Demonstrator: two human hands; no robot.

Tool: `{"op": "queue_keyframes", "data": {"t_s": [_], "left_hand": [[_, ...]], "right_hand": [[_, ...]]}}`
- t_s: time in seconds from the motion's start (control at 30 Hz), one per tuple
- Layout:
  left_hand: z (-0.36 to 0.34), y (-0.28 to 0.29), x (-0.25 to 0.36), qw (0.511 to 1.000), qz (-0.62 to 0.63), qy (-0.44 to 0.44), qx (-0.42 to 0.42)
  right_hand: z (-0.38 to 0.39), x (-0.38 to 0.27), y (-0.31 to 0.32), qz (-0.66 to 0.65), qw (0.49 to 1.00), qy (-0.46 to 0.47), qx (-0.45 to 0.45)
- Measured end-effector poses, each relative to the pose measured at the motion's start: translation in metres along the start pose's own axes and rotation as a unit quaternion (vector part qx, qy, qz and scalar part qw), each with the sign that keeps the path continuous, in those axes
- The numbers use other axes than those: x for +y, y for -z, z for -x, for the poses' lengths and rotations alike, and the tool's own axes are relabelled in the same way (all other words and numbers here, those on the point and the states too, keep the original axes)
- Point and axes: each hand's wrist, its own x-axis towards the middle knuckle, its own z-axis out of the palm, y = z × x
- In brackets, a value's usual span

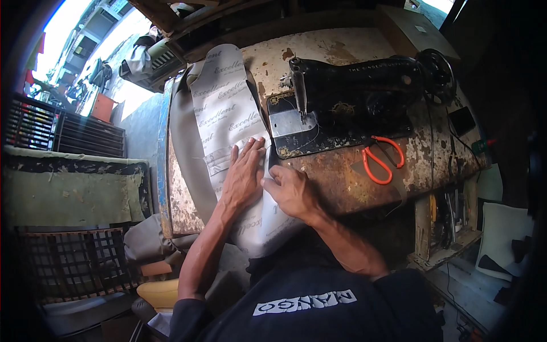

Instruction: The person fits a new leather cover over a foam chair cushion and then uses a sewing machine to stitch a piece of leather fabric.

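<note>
My left hand [243, 174] lies flat, fingers together and stretched out, on a long strip of pale grey printed fabric [223, 108] that runs across the worn table. Just to its right, my right hand [290, 191] presses on the same fabric with bent fingers, pinching its edge near the sewing machine's base. A black sewing machine [364, 85] stands on the rusty table [342, 176], its needle and metal plate [290, 122] just beyond my fingertips. The fabric's near end hangs over the table's front edge toward my lap.
Orange-handled scissors [380, 159] lie on the table to the right of my hands. A grey cloth [182, 142] lies under the printed strip at the left edge. Wire grids and cushions [80, 262] stand at lower left. White and dark pieces [504, 239] sit at lower right.
</note>
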Motion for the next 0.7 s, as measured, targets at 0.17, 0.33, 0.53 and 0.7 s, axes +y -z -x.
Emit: {"op": "queue_keyframes", "data": {"t_s": [0.17, 0.33, 0.53, 0.7], "left_hand": [[-0.021, -0.008, 0.006, 0.998, 0.06, -0.015, 0.02], [-0.06, -0.029, 0.027, 0.996, -0.026, -0.088, 0.017], [-0.055, -0.033, 0.027, 0.992, -0.044, -0.115, 0.011], [-0.064, -0.028, 0.026, 0.993, -0.03, -0.11, -0.013]], "right_hand": [[0.0, -0.003, 0.024, 0.009, 0.999, -0.025, 0.017], [0.004, 0.033, 0.053, 0.037, 0.988, -0.129, 0.073], [0.011, 0.026, 0.061, 0.111, 0.981, -0.153, 0.054], [0.003, 0.024, 0.062, 0.143, 0.975, -0.154, 0.069]]}}
